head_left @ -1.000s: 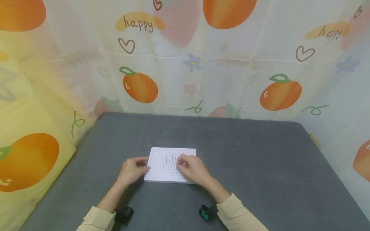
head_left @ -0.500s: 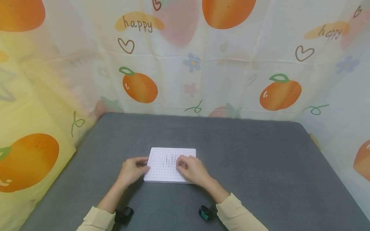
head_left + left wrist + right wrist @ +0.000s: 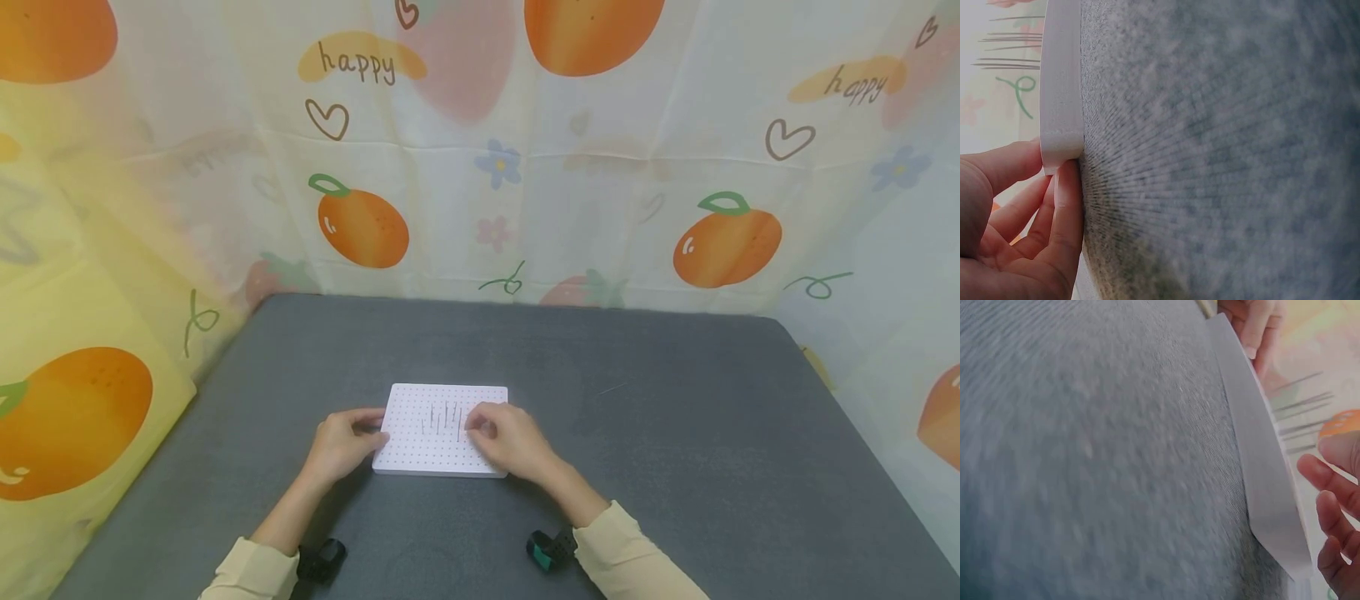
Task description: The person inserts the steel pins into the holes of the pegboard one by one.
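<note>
A white pegboard with rows of small holes lies on the table. Several thin dark needles stand upright in its middle, side by side. My left hand grips the board's left edge; the left wrist view has the thumb at the top face and the fingers against the side. Over the right part of the board hovers my right hand, just right of the rightmost needle. In the right wrist view its fingers are loosely bent, with nothing between thumb and index finger.
The dark grey table stretches around the board. One thin needle-like line lies on it to the right. A black wrist strap sits at each sleeve. Behind hangs a fruit-print curtain.
My right hand has let go of the rightmost needle and moved slightly right, so that needle now shows standing in the board. The left hand and the board stay in place.
</note>
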